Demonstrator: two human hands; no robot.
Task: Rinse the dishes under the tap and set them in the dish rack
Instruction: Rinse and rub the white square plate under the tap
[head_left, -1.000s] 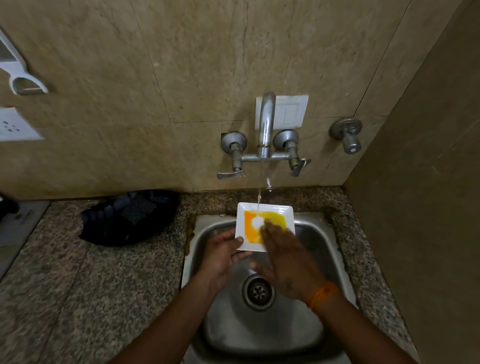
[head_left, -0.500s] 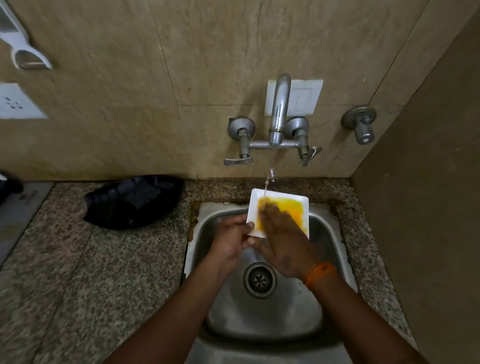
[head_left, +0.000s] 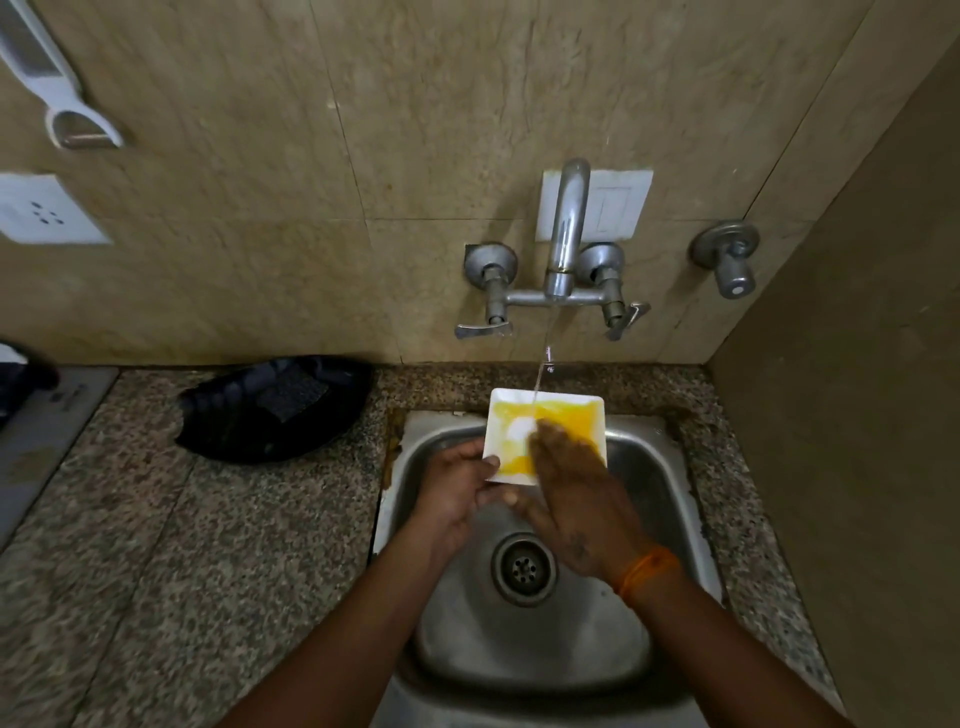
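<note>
**Square plate, wet and smeared, held over the sink**

The square plate (head_left: 545, 434) is the piece in hand, but the largest things come first. The speckled stone worktop (head_left: 208, 545) carries a steel sink (head_left: 649, 519) set near its right end. A wall tap (head_left: 566, 234) above the sink's back edge drops a thin stream onto the plate. A black tray (head_left: 275, 410) lies at the worktop's back edge, left of the sink; whether it serves as the rack I cannot tell.

The plate hangs over the sink's back rim, tilted toward the person, white with yellow residue. The left hand (head_left: 457, 499) grips its near left corner, fingers curled under and thumb on top. The right hand (head_left: 576, 499) lies flat on the face, fingers straight, holding nothing.

It looks stiff, light and breakable, probably slick with water and grease. A rim hold, thumb above and fingers below, seems safest.
</note>
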